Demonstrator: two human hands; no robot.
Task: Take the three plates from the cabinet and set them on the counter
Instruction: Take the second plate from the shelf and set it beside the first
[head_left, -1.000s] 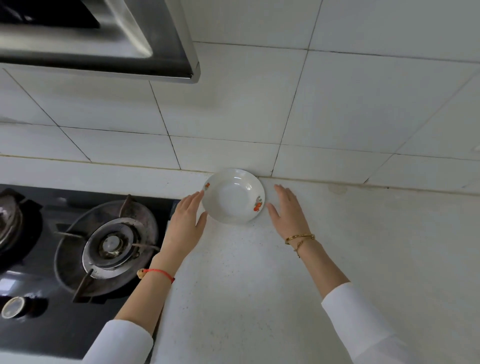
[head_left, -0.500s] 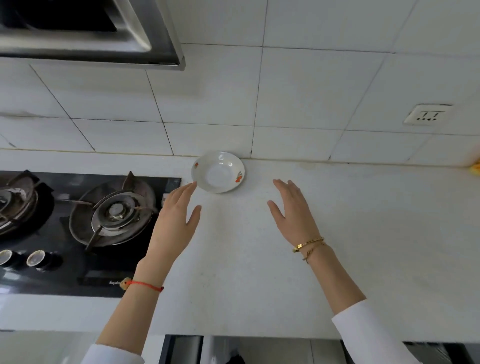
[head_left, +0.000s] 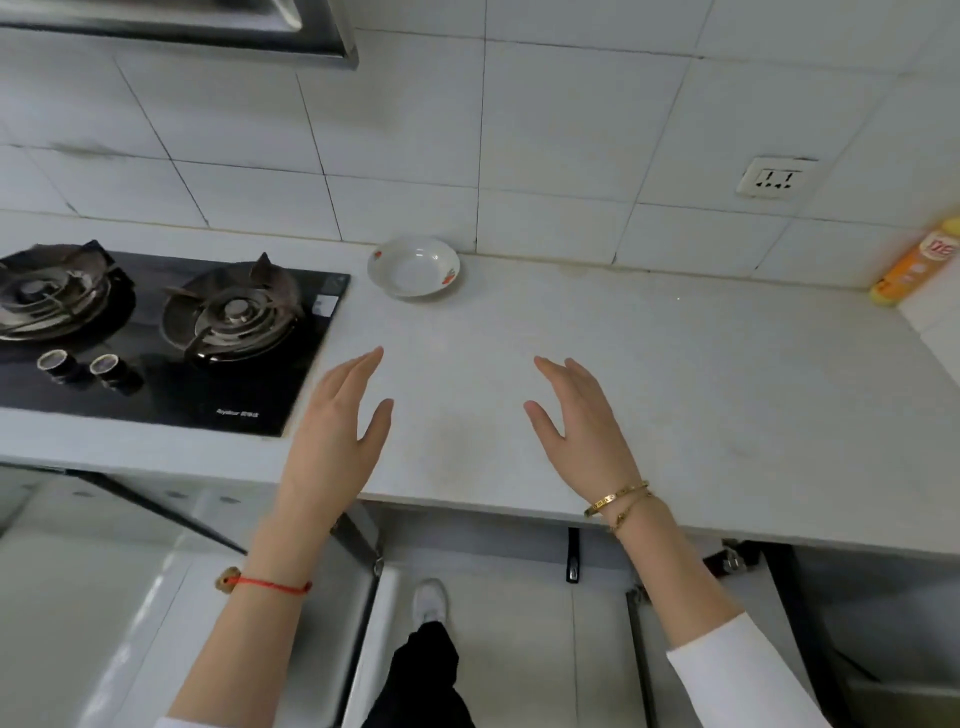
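On the counter (head_left: 675, 374) one plate (head_left: 414, 266); left hand (head_left: 332, 436), right hand (head_left: 582, 426) seemingly hover, fingers straight, empty.

Small white lettering on the hob (head_left: 156, 364) is too blurred to read.

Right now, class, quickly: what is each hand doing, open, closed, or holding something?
Left hand: open, fingers straight, holding nothing.
Right hand: open, fingers straight, holding nothing.
The small white ceramic plate sits apart on the counter.
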